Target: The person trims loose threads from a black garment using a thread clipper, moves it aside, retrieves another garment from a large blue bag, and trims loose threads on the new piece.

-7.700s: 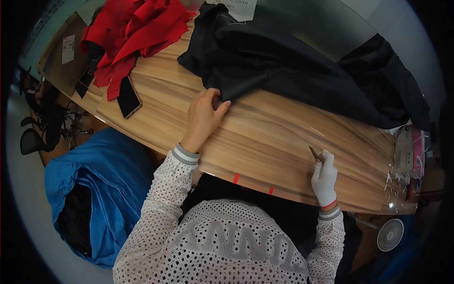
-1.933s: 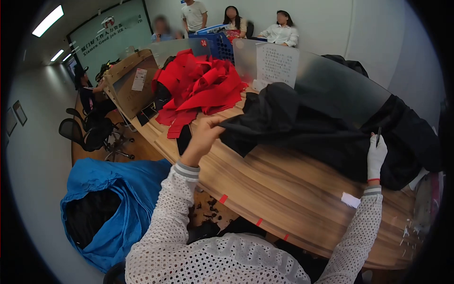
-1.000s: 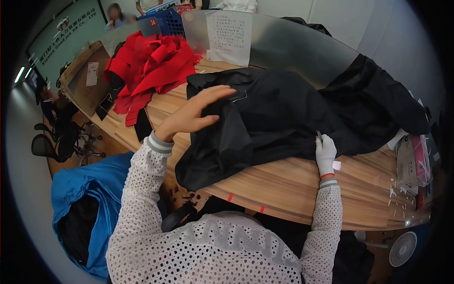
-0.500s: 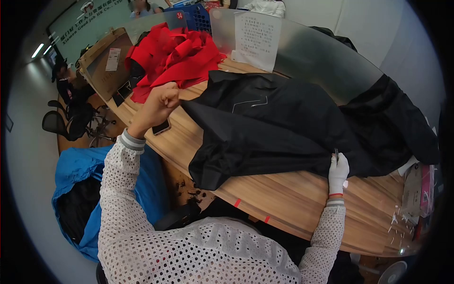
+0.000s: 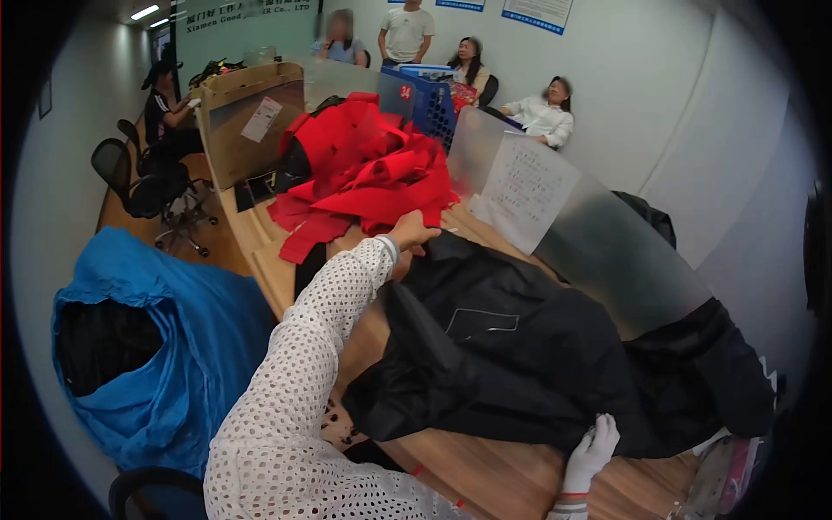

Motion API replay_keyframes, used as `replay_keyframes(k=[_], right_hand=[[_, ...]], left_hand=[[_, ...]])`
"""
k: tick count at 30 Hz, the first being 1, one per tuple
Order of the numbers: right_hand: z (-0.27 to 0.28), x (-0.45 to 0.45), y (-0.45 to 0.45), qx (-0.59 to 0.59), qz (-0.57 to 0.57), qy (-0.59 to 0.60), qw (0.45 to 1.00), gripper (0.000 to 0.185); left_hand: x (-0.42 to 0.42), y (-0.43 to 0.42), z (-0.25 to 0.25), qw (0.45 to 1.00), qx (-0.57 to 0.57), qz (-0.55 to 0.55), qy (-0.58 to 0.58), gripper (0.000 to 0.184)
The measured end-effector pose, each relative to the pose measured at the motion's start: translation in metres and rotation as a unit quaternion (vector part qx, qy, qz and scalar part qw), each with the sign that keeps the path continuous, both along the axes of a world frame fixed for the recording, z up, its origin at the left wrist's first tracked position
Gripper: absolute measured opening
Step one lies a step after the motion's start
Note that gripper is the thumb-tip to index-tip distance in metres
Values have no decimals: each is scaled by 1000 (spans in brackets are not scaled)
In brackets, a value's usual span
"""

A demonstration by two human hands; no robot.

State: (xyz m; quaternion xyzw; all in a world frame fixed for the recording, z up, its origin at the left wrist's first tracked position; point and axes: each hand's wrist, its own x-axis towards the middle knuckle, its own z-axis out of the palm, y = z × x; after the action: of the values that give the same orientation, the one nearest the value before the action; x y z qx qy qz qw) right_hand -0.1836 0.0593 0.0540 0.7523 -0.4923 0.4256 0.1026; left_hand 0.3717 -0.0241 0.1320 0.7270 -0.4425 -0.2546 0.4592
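Observation:
A black garment [image 5: 537, 347] lies spread over the wooden table, with a thin pale rectangular outline [image 5: 483, 321] on its upper part. My bare left hand [image 5: 412, 230] reaches to the far left corner of the garment, fingers closed on the cloth, beside a heap of red fabric strips [image 5: 373, 165]. On the near edge of the garment rests my right hand [image 5: 594, 446] in a white glove, its fingers curled together. A small dark tip shows at those fingers; what it belongs to is hidden.
A clear divider [image 5: 598, 269] with a handwritten sheet [image 5: 527, 186] borders the table's far side. A cardboard box [image 5: 251, 121] and a blue basket [image 5: 429, 100] stand beyond the red heap. On the floor at left is a blue sack [image 5: 191, 347]. Several people are further back.
My left hand has moved right and away from me, from the garment's left side to its far corner. A flap there is now folded over. The view has shifted, showing more of the room.

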Motion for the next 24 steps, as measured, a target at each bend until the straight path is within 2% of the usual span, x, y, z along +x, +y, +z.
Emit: replay_keyframes(k=[2,3,5,6,8,10,11,12,13,14,16,18,19,20,21,22,23,24], right_hand=[[25,21,20,-42,16,91,995,31],[34,28,29,-36,37,135,989,32],[45,54,44,-8,106,162,981,29],[65,85,60,16,152,165,974,30],[61,107,66,67,220,191,954,34],[24,110,49,149,281,241,917,45],[24,121,39,144,288,261,910,45],[28,135,28,139,295,280,903,45],[26,146,13,201,278,262,902,47],[14,156,-14,188,261,253,912,47],[13,177,-65,215,209,249,921,49],[15,196,-125,212,115,241,940,52],[16,206,-147,205,59,232,949,52],[2,212,-174,218,46,208,953,48],[1,222,-182,228,33,185,955,45],[-5,219,-180,48,119,211,969,42],[8,220,-146,42,200,184,962,39],[19,215,-112,48,233,209,948,36]], left_hand=[[16,-46,-25,998,66,-18,-19,53],[8,-50,-15,996,93,-10,-11,48],[21,-81,-35,989,77,-10,-128,40],[21,-88,-29,992,58,-8,-110,28],[19,-89,9,992,-10,-21,-125,21],[27,-107,46,937,-186,-35,-295,20],[21,-108,78,925,-267,-44,-268,23],[9,-99,121,929,-279,-48,-240,21],[-4,-89,161,901,-365,-75,-222,19],[-17,-78,200,898,-392,-99,-172,25],[-62,-10,272,839,-500,-131,-169,20],[-98,50,314,740,-622,-203,-154,17],[-113,84,319,690,-663,-256,-137,17],[-124,116,307,659,-682,-252,-195,17],[-130,134,277,651,-666,-294,-217,18],[-135,151,248,643,-647,-336,-237,20],[-141,169,219,634,-626,-377,-255,21],[-137,174,176,691,-542,-395,-268,24]])
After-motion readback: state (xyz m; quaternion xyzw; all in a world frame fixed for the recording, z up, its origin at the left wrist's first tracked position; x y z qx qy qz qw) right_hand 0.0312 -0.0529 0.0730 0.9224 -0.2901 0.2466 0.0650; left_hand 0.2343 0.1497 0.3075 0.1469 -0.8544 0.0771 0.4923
